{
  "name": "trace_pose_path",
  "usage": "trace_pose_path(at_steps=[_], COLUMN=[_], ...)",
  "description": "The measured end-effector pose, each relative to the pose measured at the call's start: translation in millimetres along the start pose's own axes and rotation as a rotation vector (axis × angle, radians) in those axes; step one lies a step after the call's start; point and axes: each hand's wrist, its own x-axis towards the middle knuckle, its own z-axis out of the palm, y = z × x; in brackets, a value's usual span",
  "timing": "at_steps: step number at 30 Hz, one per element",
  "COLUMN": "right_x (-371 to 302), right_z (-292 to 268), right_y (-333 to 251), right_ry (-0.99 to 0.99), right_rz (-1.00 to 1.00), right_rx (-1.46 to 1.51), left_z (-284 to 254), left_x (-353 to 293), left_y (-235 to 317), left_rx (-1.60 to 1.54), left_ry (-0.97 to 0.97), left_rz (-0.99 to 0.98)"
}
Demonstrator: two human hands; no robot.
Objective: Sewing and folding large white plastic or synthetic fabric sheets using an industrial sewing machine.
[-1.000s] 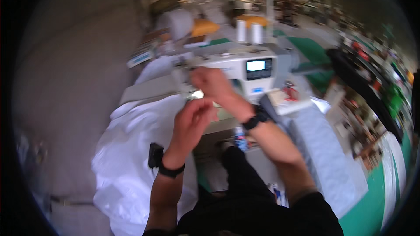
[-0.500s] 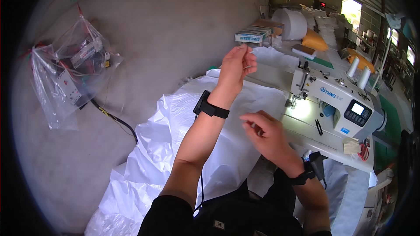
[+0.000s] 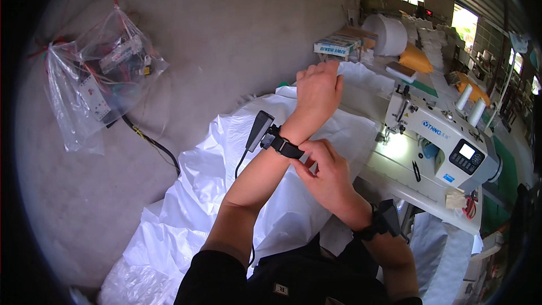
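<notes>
The thumb and forefinger of the right hand (image 3: 330,183) were closed on the edge of a black strap (image 3: 289,148) around the left wrist. The left hand (image 3: 317,95) was raised with its back to the view and its fingers loosely bent; its palm was hidden, so whether it held anything could not be told. A small dark device (image 3: 259,131) stood out from the strap's left side, with a thin cord running down from it.

Beneath both arms a white sheet (image 3: 195,192) spread in wrinkled folds toward the near left. To the right stood a white sewing machine (image 3: 426,127), its lamp lit; black snips (image 3: 416,171) lay on its bed, and red-handled scissors (image 3: 469,207) at the near right corner.

On the left, a clear plastic bag (image 3: 70,130) hung against the wall, holding white electrical modules (image 3: 94,99) and red wires. At the far side were a blue-and-white box (image 3: 336,48) and, farther right, a plump yellow sack (image 3: 416,59).
</notes>
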Motion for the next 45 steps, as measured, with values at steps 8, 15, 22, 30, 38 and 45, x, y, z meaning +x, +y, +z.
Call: trace_pose_path(at_steps=[8,15,22,30,38,45], right_x=[-11,-22,-26,-28,-33,-36], right_z=[2,4,0,-7,-4,-4], right_y=[15,23,20,12,14,12], right_ry=[0.044,-0.006,-0.028,-0.033,-0.032,-0.010], right_rz=[0.113,0.279,0.408,0.423,0.433,0.336], right_rx=[0.202,0.331,0.683,0.651,0.637,0.404], left_z=[4,4,-7,-17,-7,-6], left_x=[2,4,8,9,0,-7], left_y=[4,13,33,47,40,41], left_rx=[0.217,0.196,0.039,-0.027,0.043,-0.075], left_ry=[0.071,0.123,0.283,0.332,0.231,0.157], left_rz=[0.206,0.262,0.373,0.499,0.499,0.456])
